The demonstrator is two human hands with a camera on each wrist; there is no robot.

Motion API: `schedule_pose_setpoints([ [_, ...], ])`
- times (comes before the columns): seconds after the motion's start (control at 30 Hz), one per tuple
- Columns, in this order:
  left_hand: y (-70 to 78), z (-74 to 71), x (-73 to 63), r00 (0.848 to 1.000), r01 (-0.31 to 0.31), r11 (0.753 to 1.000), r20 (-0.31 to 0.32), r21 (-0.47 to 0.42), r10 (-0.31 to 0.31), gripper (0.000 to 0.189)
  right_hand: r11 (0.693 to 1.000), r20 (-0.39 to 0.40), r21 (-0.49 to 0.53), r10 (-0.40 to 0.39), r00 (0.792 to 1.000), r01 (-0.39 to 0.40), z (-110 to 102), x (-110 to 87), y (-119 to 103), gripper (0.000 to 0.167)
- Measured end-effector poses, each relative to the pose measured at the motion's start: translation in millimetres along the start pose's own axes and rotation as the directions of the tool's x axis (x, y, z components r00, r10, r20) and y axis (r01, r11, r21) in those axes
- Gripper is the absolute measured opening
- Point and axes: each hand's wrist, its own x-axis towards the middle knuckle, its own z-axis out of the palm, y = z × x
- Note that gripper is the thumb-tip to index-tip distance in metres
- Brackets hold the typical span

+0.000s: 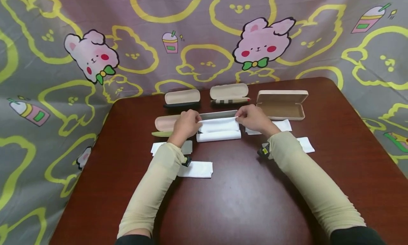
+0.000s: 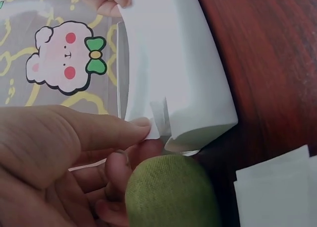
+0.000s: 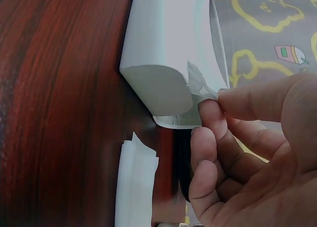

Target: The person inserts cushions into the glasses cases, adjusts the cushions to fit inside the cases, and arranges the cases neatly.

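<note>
An open white glasses case (image 1: 219,136) lies in the middle of the table, its lid (image 1: 220,114) raised at the back. Across its opening stretches a white cloth (image 1: 220,124), gripped at both ends. My left hand (image 1: 187,123) pinches one corner between thumb and fingertip, plain in the left wrist view, where the cloth (image 2: 146,63) runs along the case wall (image 2: 203,83). At the opposite end my right hand (image 1: 254,119) pinches the other corner; the right wrist view shows the cloth bunched at those fingertips (image 3: 212,110). The inside of the case is mostly hidden.
Open glasses cases stand around: a black one (image 1: 181,105), a plaid one (image 1: 230,100), a large beige one (image 1: 282,112) and a green one (image 1: 162,134). Folded white cloths lie nearby, including one in front (image 1: 199,170) and one at right (image 1: 306,145). A patterned curtain (image 1: 207,32) hangs behind.
</note>
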Motion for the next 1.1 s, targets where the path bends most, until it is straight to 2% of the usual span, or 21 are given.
schedule_pose_setpoints([
  [0.37, -0.4, 3.9, 2.6, 1.000, -0.015, 0.996, -0.012, 0.086, 0.016, 0.005, 0.994, 0.012, -0.111, -0.022, 1.000, 0.023, 4.0, 7.6, 4.2, 0.010],
  [0.63, 0.4, 7.2, 3.3, 0.999, -0.012, 0.992, -0.037, 0.127, 0.017, 0.009, 0.992, -0.035, -0.127, -0.022, 0.999, 0.017, 11.4, 9.8, 4.9, 0.013],
  [0.9, -1.1, 14.9, 4.1, 0.999, -0.016, 0.989, -0.036, 0.144, 0.021, 0.015, 0.989, -0.061, -0.147, -0.032, 0.998, 0.023, 20.4, 8.6, 11.9, 0.014],
  [1.1, -2.6, 10.2, 5.6, 0.996, -0.023, 0.989, -0.082, 0.147, 0.035, 0.013, 0.990, -0.093, -0.137, -0.046, 0.995, 0.033, 17.2, 9.0, 12.6, 0.013],
])
